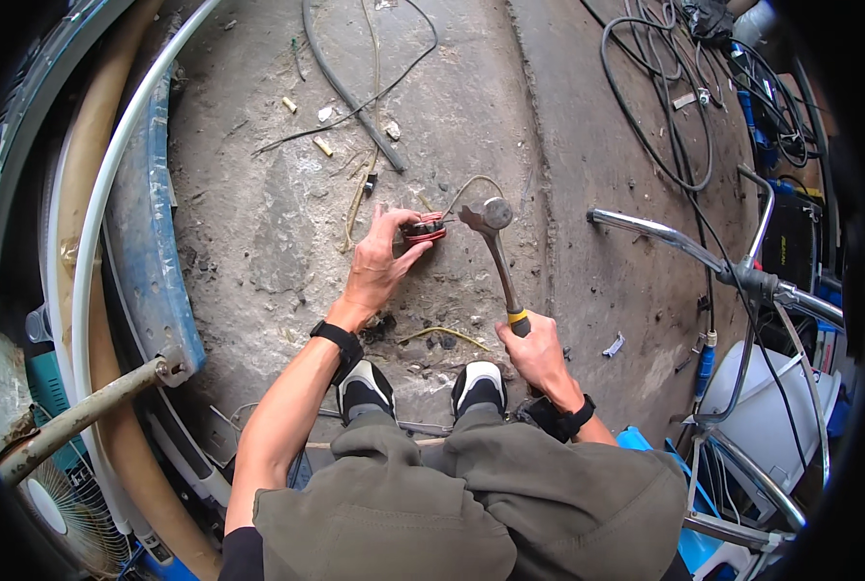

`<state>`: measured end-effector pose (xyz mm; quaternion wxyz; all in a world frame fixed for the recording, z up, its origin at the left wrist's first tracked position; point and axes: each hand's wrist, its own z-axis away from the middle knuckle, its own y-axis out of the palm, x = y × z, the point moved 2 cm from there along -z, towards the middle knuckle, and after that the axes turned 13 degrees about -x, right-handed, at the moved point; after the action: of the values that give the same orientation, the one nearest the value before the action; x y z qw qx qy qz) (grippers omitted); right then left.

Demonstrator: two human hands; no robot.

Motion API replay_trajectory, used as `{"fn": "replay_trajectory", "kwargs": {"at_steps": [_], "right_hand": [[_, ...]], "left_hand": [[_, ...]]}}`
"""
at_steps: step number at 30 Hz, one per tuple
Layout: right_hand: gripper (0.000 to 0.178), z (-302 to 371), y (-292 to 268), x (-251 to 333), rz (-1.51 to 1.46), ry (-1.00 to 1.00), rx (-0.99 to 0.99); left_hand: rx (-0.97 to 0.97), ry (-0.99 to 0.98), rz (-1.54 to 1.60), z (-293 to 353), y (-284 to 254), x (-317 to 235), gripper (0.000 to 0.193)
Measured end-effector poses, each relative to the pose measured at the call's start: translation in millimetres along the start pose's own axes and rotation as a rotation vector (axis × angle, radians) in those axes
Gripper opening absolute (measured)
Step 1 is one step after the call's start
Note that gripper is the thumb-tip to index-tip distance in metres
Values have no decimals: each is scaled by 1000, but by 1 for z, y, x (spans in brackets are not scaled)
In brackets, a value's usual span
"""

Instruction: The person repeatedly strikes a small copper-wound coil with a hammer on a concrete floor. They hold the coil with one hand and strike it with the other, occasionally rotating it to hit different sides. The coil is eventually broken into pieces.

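Note:
My left hand [374,271] pinches a small black part with red edges [427,229] between thumb and fingers, low against the concrete floor [287,228]. What exactly the part is, I cannot make out. A thin yellowish wire [482,178] curves near its upper side. In my right hand [539,353] is a hammer [501,259], gripped by its dark handle with a yellow band. The steel head is raised just right of the small part, apart from it. A small black plug-like piece [370,184] lies beyond my left hand, by a beige cord.
Dark cables [355,108] lie ahead on the floor. Long pipes and panels [92,223] crowd the left, with a fan [64,508] low down. On the right stand a chrome tube frame [660,232], coiled black cables [636,116] and a white container [757,402]. My shoes [479,387] are close below.

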<state>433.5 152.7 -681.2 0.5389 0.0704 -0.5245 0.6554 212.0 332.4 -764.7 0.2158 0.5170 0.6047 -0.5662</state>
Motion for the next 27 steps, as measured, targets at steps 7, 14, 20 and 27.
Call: {"fn": "replay_trajectory", "kwargs": {"at_steps": [7,14,20,27], "right_hand": [[31,-11,15,5,0,-79,16],[29,-25,33,4,71,-121,26],[33,-28,10,26,25,-90,12],[35,-11,-23,106,-258,-280,-123]], "left_hand": [[-93,-174,-24,5,-7,5,45],[-158,-215,79,14,-5,10,47],[-37,-258,43,9,-9,13,50],[-64,-186,-19,18,-10,16,50]]}}
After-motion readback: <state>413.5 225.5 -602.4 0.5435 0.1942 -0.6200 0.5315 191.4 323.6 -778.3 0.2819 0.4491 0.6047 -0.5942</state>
